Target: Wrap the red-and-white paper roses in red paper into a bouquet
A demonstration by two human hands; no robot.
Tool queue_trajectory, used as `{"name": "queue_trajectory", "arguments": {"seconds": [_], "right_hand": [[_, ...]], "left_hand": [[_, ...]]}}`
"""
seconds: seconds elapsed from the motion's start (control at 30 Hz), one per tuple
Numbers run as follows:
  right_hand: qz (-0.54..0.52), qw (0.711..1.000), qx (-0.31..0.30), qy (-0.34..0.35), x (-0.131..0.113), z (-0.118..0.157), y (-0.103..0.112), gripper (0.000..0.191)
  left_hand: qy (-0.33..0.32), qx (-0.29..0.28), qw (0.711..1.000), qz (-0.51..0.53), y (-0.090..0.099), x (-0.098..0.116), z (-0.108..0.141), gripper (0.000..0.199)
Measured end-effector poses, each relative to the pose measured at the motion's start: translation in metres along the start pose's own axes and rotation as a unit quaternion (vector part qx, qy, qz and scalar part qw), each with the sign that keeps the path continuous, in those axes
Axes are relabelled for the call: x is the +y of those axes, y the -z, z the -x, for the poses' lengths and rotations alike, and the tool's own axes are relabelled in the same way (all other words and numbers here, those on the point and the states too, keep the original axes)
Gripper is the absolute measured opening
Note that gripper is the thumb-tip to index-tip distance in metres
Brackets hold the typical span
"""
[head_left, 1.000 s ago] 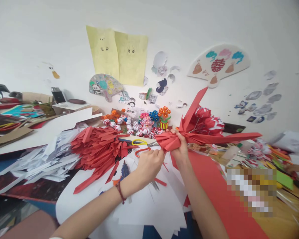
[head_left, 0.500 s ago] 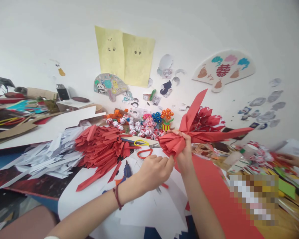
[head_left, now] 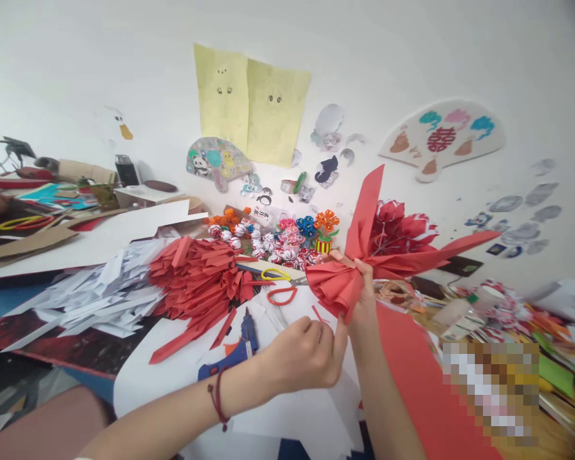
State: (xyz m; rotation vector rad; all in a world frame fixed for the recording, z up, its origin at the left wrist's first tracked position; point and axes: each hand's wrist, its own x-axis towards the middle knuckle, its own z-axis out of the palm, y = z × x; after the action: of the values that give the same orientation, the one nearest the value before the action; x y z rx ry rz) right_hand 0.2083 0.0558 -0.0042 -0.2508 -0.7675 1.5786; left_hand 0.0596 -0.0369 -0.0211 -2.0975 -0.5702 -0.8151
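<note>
My right hand (head_left: 364,287) is closed around the gathered neck of a bouquet wrapped in red paper (head_left: 335,281). Above the grip, two long pointed flaps of the wrapper spread out around red and white paper flowers (head_left: 402,227) on wire stems. Below it the paper fans into a pleated skirt. My left hand (head_left: 309,351) is curled, its index fingertip at the skirt's lower edge; the thumb is hidden. Near it lie a blue hot glue gun (head_left: 244,348), partly behind my left wrist, and scissors (head_left: 282,284) with yellow and red handles.
Piles of white paper strips (head_left: 96,294) and red paper strips (head_left: 196,275) lie left of white sheets (head_left: 148,370). A large red sheet (head_left: 412,383) extends on the right. Small flower crafts (head_left: 287,239) stand along the wall. Craft supplies crowd the right side.
My left hand has moved slightly down, its index finger now more extended toward the paper skirt. The view has shifted a little; more of the glue gun shows. Another person's hand at far right has left view.
</note>
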Motion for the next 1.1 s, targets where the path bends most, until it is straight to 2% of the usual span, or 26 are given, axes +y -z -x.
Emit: {"name": "queue_trajectory", "arguments": {"seconds": [0.2, 0.37, 0.7, 0.8, 0.93, 1.03, 1.1], "right_hand": [[0.070, 0.997, -0.007, -0.001, -0.004, 0.004, 0.000, 0.018], [0.090, 0.996, -0.019, 0.004, -0.007, 0.008, 0.000, 0.020], [0.029, 0.999, -0.009, 0.029, -0.006, 0.017, -0.004, 0.020], [0.061, 0.998, -0.011, 0.030, -0.009, 0.016, -0.005, 0.019], [0.164, 0.986, 0.003, 0.035, -0.020, 0.005, 0.012, 0.014], [0.257, 0.966, -0.003, -0.012, -0.031, -0.008, 0.039, 0.028], [0.329, 0.943, 0.053, -0.007, -0.036, -0.014, 0.056, 0.036]], "left_hand": [[0.002, 0.001, 1.000, 0.012, 0.004, 0.001, 0.001, 0.030], [-0.008, 0.001, 1.000, 0.023, 0.007, 0.005, 0.000, 0.028], [-0.015, 0.000, 1.000, 0.015, 0.012, 0.010, 0.000, 0.033], [0.004, -0.009, 1.000, -0.001, 0.011, 0.012, 0.001, 0.035], [0.046, -0.058, 0.997, -0.016, 0.015, 0.013, 0.006, 0.036], [0.036, -0.073, 0.997, -0.003, 0.018, 0.012, 0.011, 0.030], [0.030, -0.083, 0.996, 0.007, 0.018, 0.012, 0.014, 0.026]]}}
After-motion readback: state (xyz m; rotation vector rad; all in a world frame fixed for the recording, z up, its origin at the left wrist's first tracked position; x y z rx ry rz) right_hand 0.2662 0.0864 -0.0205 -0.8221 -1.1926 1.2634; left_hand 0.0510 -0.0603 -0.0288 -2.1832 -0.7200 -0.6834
